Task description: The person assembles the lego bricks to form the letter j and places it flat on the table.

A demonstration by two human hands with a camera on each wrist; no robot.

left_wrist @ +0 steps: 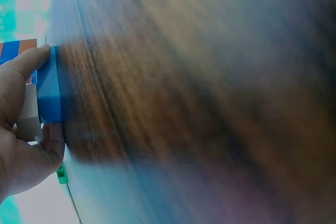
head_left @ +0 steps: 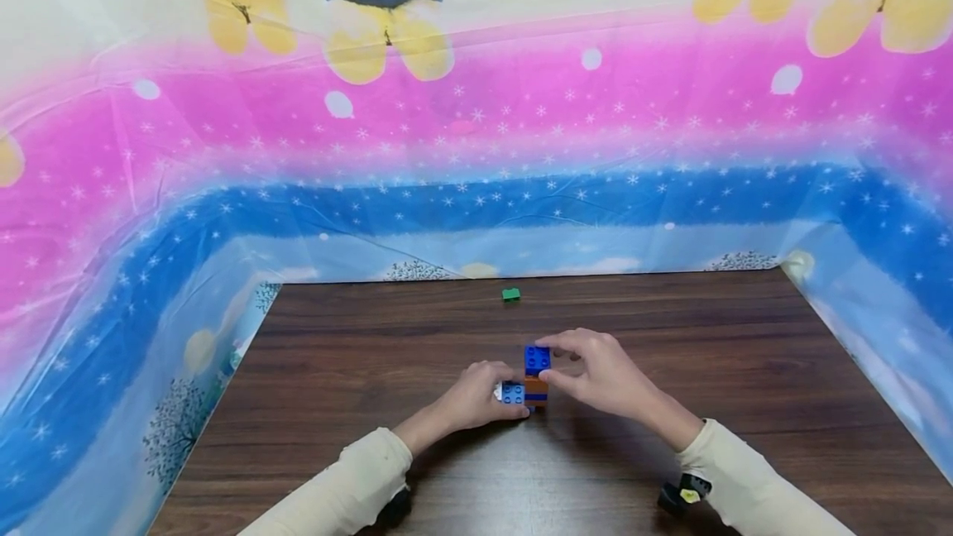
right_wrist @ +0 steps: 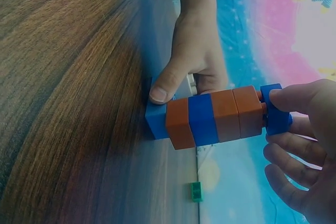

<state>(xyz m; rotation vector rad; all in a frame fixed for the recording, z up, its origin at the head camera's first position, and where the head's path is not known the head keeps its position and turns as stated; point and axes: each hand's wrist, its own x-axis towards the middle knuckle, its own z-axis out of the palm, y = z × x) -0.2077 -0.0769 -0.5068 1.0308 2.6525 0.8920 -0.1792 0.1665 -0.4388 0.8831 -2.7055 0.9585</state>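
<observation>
A tower of stacked toy bricks [right_wrist: 226,116] stands on the table, with orange layers and one dark blue layer above a light blue base brick [right_wrist: 157,120]. My left hand [head_left: 476,397] grips the base low down, its thumb on the light blue brick. Beside the tower, a studded light blue top [head_left: 513,393] and a white brick [left_wrist: 30,109] show within that grip. At the tower's upper end, my right hand [head_left: 606,372] pinches a dark blue brick [right_wrist: 276,116] between thumb and fingers. Orange studs show in a narrow gap beneath this brick, which looks slightly tilted.
A small green brick [head_left: 510,294] lies near the far edge of the dark wooden table [head_left: 357,337]. Behind and along the sides hangs a printed cloth [head_left: 462,205]. Dark devices are at both wrists, such as the right wrist device [head_left: 683,495].
</observation>
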